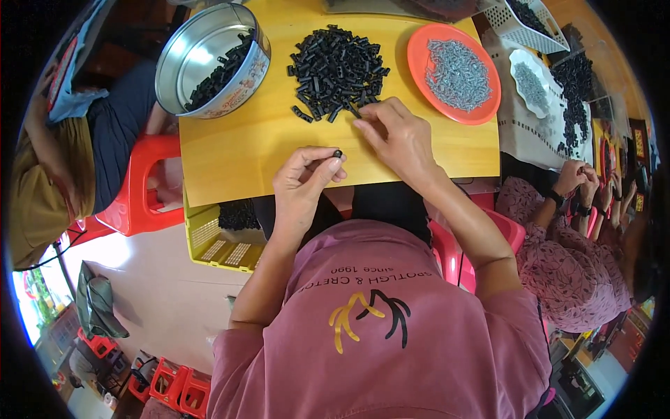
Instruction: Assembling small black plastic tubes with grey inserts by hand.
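Note:
My left hand (305,178) is closed in a pinch over the yellow table's near part. Between its thumb and index finger is a small black plastic piece (338,153), one rounded end showing. My right hand (401,140) reaches to the near right edge of a heap of black plastic pieces (335,66). Its thumb and index finger close on a dark piece (353,109) there, mostly hidden by the fingertips. Beside the heap, on the right, a red plate (417,59) holds many small silvery metal parts (457,73).
A round metal tin (171,66) with black pieces stands at the table's left. A yellow crate (202,241) sits below the left edge. On the right are a white basket (523,38), a white dish (530,84) and a co-worker's hands (576,178). Red stools (143,188) flank the table.

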A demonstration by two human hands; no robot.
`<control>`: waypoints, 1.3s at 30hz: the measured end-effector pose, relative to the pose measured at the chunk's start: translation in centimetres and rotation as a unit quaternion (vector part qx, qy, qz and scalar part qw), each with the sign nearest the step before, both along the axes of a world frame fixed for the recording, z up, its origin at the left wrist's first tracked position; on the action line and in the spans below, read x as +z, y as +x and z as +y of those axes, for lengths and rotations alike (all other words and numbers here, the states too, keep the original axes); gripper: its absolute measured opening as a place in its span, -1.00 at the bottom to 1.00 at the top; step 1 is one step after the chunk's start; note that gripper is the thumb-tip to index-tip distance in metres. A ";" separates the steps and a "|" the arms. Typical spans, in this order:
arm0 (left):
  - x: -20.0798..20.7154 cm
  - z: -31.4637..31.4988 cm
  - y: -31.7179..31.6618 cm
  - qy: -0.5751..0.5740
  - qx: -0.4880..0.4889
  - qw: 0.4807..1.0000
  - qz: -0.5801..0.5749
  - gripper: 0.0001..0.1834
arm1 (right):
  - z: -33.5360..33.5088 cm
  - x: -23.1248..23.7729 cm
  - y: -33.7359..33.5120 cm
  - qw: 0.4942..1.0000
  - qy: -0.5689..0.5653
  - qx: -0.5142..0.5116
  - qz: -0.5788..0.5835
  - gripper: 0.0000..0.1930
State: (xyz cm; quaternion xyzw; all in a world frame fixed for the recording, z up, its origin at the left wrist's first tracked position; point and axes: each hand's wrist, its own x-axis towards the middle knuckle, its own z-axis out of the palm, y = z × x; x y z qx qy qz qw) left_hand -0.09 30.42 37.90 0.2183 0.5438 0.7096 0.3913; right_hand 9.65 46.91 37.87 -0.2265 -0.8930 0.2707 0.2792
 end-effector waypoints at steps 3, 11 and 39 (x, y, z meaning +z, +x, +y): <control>-0.1 0.2 -0.3 -0.002 -0.001 1.000 0.007 -0.84 | -0.1 -0.5 -0.5 0.998 0.065 -0.011 -0.021 -0.86; -0.5 0.8 -0.5 -0.022 -0.052 0.998 0.032 -0.85 | -0.6 -0.8 -0.2 0.995 0.101 0.005 -0.002 -0.87; -0.4 1.1 -1.1 -0.004 -0.089 0.996 0.024 -0.84 | 0.4 0.2 0.0 0.958 -0.267 0.084 0.068 -0.84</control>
